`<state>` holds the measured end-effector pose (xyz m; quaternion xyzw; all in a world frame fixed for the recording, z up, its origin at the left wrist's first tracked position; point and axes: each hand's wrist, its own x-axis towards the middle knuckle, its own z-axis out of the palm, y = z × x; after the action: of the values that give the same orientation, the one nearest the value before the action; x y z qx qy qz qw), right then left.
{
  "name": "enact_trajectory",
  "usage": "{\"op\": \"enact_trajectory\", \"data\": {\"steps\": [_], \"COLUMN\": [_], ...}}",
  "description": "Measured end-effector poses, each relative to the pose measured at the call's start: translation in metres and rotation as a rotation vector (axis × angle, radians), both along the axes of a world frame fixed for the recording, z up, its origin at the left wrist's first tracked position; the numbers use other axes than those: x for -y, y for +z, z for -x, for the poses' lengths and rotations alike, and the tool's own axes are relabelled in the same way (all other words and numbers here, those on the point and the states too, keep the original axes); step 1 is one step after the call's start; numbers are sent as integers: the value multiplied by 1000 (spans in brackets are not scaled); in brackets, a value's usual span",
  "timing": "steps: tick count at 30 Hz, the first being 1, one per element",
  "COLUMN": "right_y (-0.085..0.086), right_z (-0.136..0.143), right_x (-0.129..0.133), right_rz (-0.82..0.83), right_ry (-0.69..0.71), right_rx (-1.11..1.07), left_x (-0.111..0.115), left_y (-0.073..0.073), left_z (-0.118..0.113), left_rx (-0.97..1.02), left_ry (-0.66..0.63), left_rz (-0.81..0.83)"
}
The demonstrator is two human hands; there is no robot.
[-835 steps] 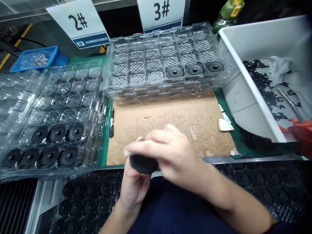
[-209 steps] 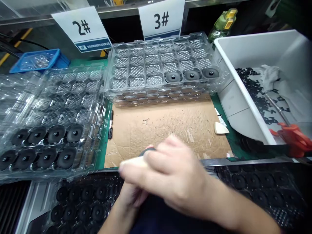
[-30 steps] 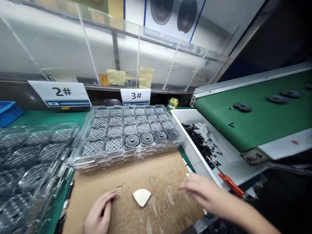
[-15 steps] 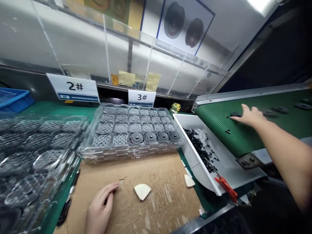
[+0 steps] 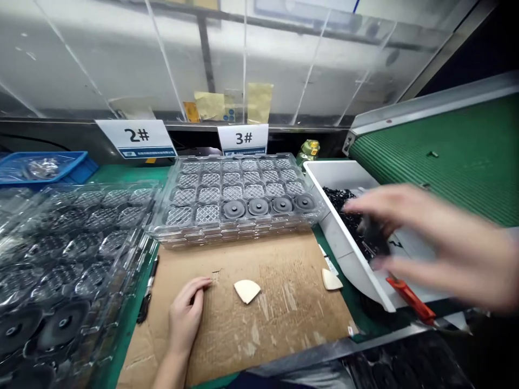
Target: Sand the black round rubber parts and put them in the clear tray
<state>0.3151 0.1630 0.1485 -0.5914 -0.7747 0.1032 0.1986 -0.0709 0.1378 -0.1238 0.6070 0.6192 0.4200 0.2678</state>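
My right hand (image 5: 430, 243), smeared by motion, is over the white bin (image 5: 348, 265). Between its thumb and fingers is a dark, blurred piece (image 5: 376, 235), apparently a round black speaker part. On the cardboard sheet (image 5: 284, 324) rests my left hand (image 5: 188, 308), fingers loosely extended and holding nothing. Right of it lies a cream wedge-shaped pad (image 5: 247, 290); a second such pad (image 5: 332, 280) is near the sheet's right edge. Beyond the sheet stands a stack of clear compartment trays (image 5: 239, 224), whose front row holds several round black speaker parts (image 5: 258, 206).
Small black pieces (image 5: 340, 197) fill part of the bin, and a red-handled tool (image 5: 411, 300) leans on its rim. A green conveyor belt (image 5: 458, 162) runs at right. More clear trays (image 5: 81, 243), a black marker (image 5: 148, 292) and a blue bin (image 5: 75, 172) are at left.
My right hand has come back from the conveyor toward me, over the white bin, with a dark piece in it. The left hand stays on the cardboard; the view has shifted.
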Motion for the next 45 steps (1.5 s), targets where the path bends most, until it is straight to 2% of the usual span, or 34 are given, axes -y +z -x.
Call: {"op": "enact_trajectory", "data": {"steps": [1,2,3,5,6,8,9,11,13,15,18,21,23,26,28,30,32,34,36,38,41,43,45], "right_y": [-22,-46,-71,-120,-142,-177,-190,-205,-212,-214,-217,-216,-210,-197,-189,-184,-184,-191,-204,-220,-241,-245,-235], "right_z": [17,31,42,61,69,85,93,105,111,108,95,86,87,96,105,115,126,138,153,168,185,192,198], "right_x": [23,44,62,89,99,112,117,125,131,137,144,145,140,126,114,99,81,63,49,43,46,48,45], "right_rz": [226,461,682,969,1046,1136,1124,1071,1053,1080,1108,1134,1116,1039,993,960,876,710,525,418,318,292,294], "right_ry": [162,264,287,172,57,-125,-210,-319,-366,-410,-471,-423,-372,-309,-169,29,129,62,-30,-48,32,118,187], "right_rx": [-36,-121,-249,-603,-844,-1353,-1566,-1851,-1961,-1966,-1890,-1734,-1577,-1248,-997,-795,-614,-429,-272,-212,-204,-219,-236], "left_x": [1,4,8,20,27,41,47,54,55,52,46,44,45,53,62,71,79,83,84,85,89,92,94], "left_y": [2,5,9,23,32,50,59,71,78,81,88,97,100,97,92,85,80,76,73,71,70,71,71], "left_z": [-2,-4,-8,-20,-28,-50,-62,-86,-105,-116,-121,-117,-111,-97,-87,-78,-70,-61,-49,-33,-10,1,8], "left_rx": [-1,-2,-2,-5,-7,-7,-22,-3,-25,-85,-126,-71,-15,71,134,228,444,788,1160,1427,1619,1661,1673], "left_ry": [11,25,38,33,-15,-209,-442,-796,-975,-1058,-1127,-1146,-1126,-1070,-977,-803,-555,-297,-107,1,87,109,108], "left_rz": [-1,-3,-4,0,6,5,-12,-96,-115,-81,-36,-11,23,56,86,184,342,497,593,615,553,513,499]}}
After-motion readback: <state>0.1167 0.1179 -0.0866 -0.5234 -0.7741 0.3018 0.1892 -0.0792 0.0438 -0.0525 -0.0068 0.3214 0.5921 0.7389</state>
